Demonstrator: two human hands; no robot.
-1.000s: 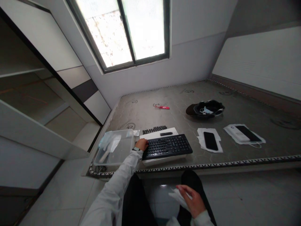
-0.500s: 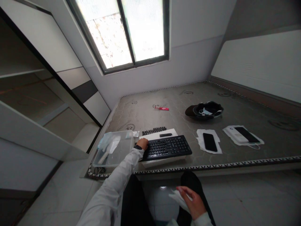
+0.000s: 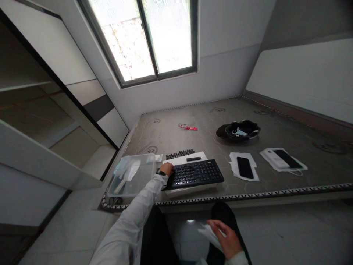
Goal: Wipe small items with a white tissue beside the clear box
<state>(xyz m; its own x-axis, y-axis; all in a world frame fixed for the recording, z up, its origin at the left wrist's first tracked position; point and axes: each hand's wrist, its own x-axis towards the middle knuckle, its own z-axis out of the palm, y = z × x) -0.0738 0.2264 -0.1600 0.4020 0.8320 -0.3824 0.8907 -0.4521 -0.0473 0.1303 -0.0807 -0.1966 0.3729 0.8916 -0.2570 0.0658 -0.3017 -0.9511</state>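
A black keyboard [image 3: 197,173] rests, slightly tilted, on a white support near the front edge of the mattress. My left hand [image 3: 167,169] is closed on its left end; the fingertips are hidden. Low in the view, over my right leg, my right hand [image 3: 227,237] pinches a crumpled white wipe [image 3: 209,232]. Behind the keyboard lie several loose black keycaps [image 3: 179,154] in rows. A small black stick-like tool [image 3: 193,159] sits on a white sheet [image 3: 176,161] between them.
A clear plastic box [image 3: 146,173] stands left of the keyboard. To the right lie a black phone [image 3: 245,168] on a white cloth and a second dark device [image 3: 287,158] on another. Farther back are a dark cap [image 3: 237,131] and a red-handled tool [image 3: 190,128].
The view has shifted very slightly. Both hands keep their holds, on the keyboard and the wipe, with no clear movement.
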